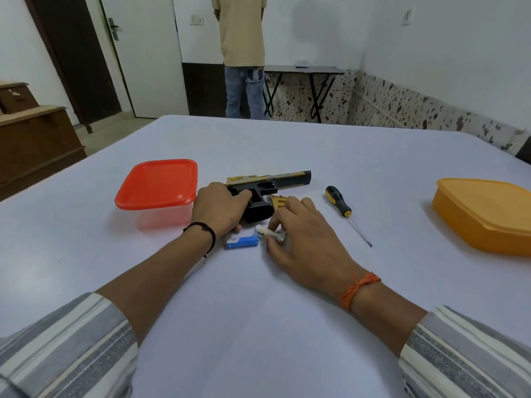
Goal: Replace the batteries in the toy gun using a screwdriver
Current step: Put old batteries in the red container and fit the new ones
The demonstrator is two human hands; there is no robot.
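— Near the middle of the tabletop (359, 156), where did the toy gun (268, 188) lie?

— On its side, barrel pointing right, between the red-lidded box (156, 183) on the left and the screwdriver (346, 212) on the right. The left hand (221, 209) had its fingers curled round the handle, steadying it.

— And the other grip?

— The right hand (306, 239) pinched a white battery (265, 233) by its end; a blue battery (242, 242) lay just beside it, nearer the left. A small yellow cover (278, 201) sat by the handle.

— How would they handle?

— I judged the gun light, hard plastic, best held at the handle. The batteries looked smooth and apt to roll, so pinching across the body suited them.
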